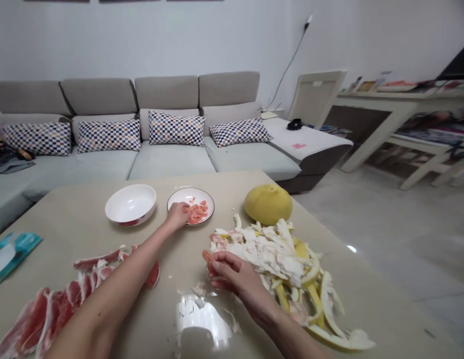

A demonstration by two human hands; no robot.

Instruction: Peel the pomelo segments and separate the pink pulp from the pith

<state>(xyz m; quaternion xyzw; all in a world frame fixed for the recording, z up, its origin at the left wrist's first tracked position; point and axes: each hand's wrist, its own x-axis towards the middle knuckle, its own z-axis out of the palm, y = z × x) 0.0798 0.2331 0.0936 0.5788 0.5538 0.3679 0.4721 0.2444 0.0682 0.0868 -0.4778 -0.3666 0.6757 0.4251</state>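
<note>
My left hand [177, 215] reaches over the near left rim of a white plate [175, 198] with a dark edge. Its fingers are pinched together at a bit of pink flesh beside the loose pomelo flesh [199, 211] on the plate. Low over the table, my right hand [233, 275] grips a pink-orange piece of pomelo segment [208, 259] between thumb and fingers. Just past that hand lies a heap of white pith and yellow peel [276, 254]. A row of pomelo segments [73, 294], partly hidden by my left forearm, rests at the left.
A white bowl [130, 202] stands left of the plate. Behind the peel heap sits a whole yellow pomelo [268, 204]. A blue-green wipes pack [18, 252] lies at the table's left edge. Beyond the table [172, 294] is a grey sofa [172, 159] with checked cushions.
</note>
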